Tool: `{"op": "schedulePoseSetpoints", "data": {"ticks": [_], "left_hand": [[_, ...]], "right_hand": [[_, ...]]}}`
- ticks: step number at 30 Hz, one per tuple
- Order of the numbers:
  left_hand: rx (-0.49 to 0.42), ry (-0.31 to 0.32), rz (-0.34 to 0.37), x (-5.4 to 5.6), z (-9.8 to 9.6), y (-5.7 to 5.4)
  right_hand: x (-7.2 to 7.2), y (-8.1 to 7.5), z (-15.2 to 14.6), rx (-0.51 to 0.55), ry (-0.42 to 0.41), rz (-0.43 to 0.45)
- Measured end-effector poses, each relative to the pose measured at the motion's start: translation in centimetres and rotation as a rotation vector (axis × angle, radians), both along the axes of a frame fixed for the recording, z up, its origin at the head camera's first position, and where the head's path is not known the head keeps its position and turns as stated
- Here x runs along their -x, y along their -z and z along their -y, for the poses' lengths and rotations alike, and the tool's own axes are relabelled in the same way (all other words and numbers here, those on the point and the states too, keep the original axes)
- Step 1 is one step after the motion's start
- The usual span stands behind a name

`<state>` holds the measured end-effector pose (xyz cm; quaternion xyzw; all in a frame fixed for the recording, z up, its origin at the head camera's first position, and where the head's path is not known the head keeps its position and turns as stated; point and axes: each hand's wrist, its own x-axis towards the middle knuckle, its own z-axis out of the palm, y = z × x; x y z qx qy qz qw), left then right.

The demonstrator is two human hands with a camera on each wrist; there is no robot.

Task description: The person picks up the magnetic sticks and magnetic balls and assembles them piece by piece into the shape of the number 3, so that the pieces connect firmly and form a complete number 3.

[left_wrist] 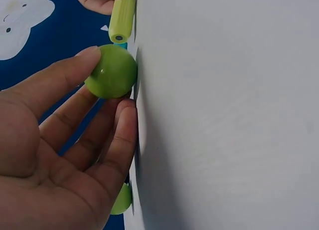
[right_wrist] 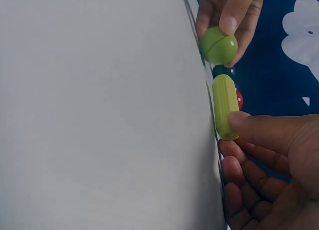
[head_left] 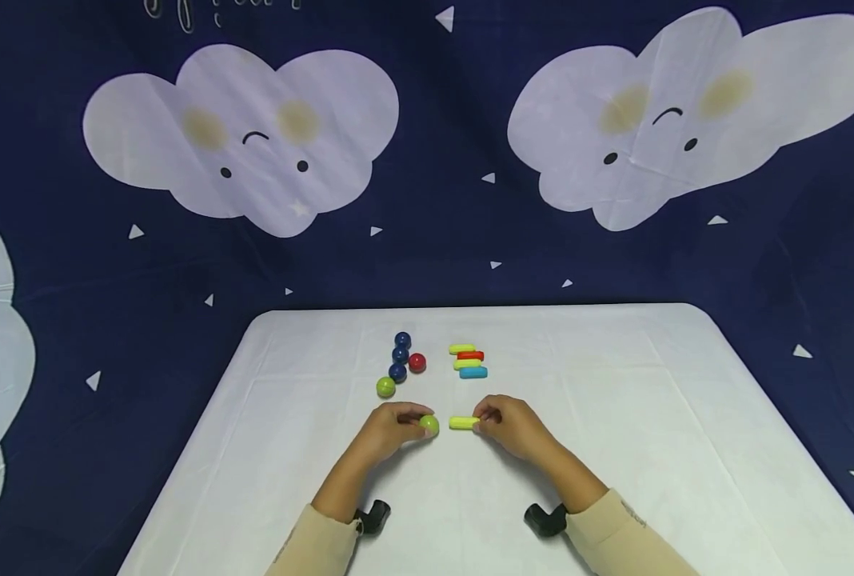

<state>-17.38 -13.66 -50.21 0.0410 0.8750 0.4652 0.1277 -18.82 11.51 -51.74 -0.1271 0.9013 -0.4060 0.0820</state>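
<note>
My left hand [head_left: 389, 432] pinches a green ball [left_wrist: 111, 73] between thumb and fingers, low over the white table. To its right, my right hand [head_left: 516, 429] holds a yellow-green ridged rod [right_wrist: 226, 106] by its right end, with the thumb on its side. A small hole shows in the end of the rod in the left wrist view. In the head view, the rod's free left end points at the ball, with a narrow gap between them. Another green ball [head_left: 385, 387] lies just beyond my left hand.
Behind my hands are three blue balls [head_left: 401, 354] in a row and a red ball [head_left: 417, 363]. Right of them lie two yellow rods [head_left: 461, 349], a red rod [head_left: 471, 356] and a blue rod [head_left: 473, 373]. A dark cloth with clouds hangs past the white table [head_left: 614, 360].
</note>
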Motion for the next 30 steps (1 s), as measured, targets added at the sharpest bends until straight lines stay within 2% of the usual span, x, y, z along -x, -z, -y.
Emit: {"op": "schedulePoseSetpoints", "data": {"ticks": [11,20,30], "left_hand": [[-0.073,0.04,0.024,-0.7,-0.2,0.4],[-0.127,0.029,0.069,-0.4,-0.1,0.9],[-0.146,0.025,0.083,-0.2,-0.1,1.0]], "right_hand": [[-1.4,0.2,0.3,0.058,-0.046,0.02],[-1.2,1.0,-0.3,0.103,-0.082,0.037],[-1.1,1.3,-0.5,0.115,-0.063,0.049]]}}
